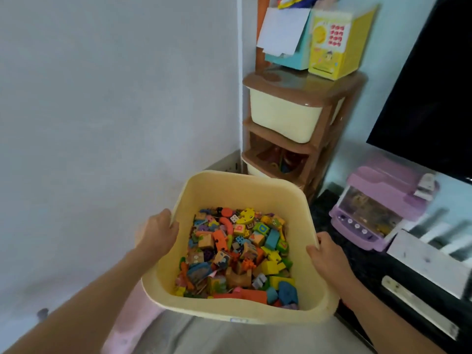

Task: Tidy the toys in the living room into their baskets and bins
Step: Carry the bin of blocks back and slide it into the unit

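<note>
The cream plastic bin (245, 185) is held up in the air in front of the person, well above the floor and just short of the brown drawer tower (304, 98) in the corner. Each hand takes one side rim. The left hand (159, 235) has its thumb hooked over the left edge and its fingers under the lip; the right hand (325, 254) clamps the right edge the same way, thumb inside, fingers outside. So each grip is closed on the bin, a sensible hold for a wide, loaded tub, since it keeps the load level and stops it tipping.

Inside lies a deep heap of small wooden toy blocks (237, 254), letter cubes and puzzle pieces in orange, yellow, blue and green, piled below the rim, so nothing should spill while it is carried flat.

The tower's top drawer (283, 116) sits in place, but the slot below it (281, 159) looks open, with some dark red things blurred inside; probably the bin belongs there, though the view is too soft to be sure. The bin faces that gap, which would explain why it is held at this height and angle.

A yellow toy box (332, 44) and a teal one (288, 57) stand on the tower, and a purple toy machine (378, 208) stands on the dark desk (357, 264) to the right.
</note>
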A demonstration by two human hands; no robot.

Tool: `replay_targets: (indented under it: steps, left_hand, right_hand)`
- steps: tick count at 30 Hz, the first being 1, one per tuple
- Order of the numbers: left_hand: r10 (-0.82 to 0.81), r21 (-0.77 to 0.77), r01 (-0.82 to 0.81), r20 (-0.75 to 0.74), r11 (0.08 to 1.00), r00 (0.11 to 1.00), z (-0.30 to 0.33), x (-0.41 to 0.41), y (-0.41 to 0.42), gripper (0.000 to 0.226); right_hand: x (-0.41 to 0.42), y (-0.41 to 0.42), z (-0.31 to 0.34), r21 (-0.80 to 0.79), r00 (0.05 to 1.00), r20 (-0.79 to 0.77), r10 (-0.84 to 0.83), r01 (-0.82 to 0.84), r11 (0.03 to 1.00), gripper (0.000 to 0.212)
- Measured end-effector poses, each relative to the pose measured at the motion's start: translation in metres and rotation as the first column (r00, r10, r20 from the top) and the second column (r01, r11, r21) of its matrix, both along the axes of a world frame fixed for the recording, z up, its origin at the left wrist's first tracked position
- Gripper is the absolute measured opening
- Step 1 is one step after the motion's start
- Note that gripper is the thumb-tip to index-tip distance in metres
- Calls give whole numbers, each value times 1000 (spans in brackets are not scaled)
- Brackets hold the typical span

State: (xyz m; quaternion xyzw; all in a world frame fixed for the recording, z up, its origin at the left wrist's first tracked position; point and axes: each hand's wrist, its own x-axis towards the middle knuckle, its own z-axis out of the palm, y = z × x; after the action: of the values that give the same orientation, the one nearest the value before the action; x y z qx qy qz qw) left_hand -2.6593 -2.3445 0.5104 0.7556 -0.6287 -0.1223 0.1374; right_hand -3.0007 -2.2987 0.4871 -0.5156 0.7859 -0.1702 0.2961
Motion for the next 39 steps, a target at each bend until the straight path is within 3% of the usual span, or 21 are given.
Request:
replay_targets:
  steps: [6,14,28,33,39]
  left_hand:
    - [-205,111,181,271,977,941,20,-21,-135,20]
    - [-317,184,265,388,947,865,21,-55,-270,23]
    - [-561,204,524,372,827,740,-10,-60,-418,29]
    - [-627,146,617,326,773,708,-23,-50,-456,24]
    - [-677,96,679,263,727,687,-31,-45,-494,23]
  right_hand:
    - [1,-77,0,54,986,70,-153,150,987,18]
    - [-18,-172,2,88,949,201,-241,228,970,19]
    - [38,-235,-13,86,817,185,-546,541,837,13]
    - [70,-250,-12,53,752,208,-626,630,775,11]
    - [89,-275,-8,40,742,169,-648,652,757,10]
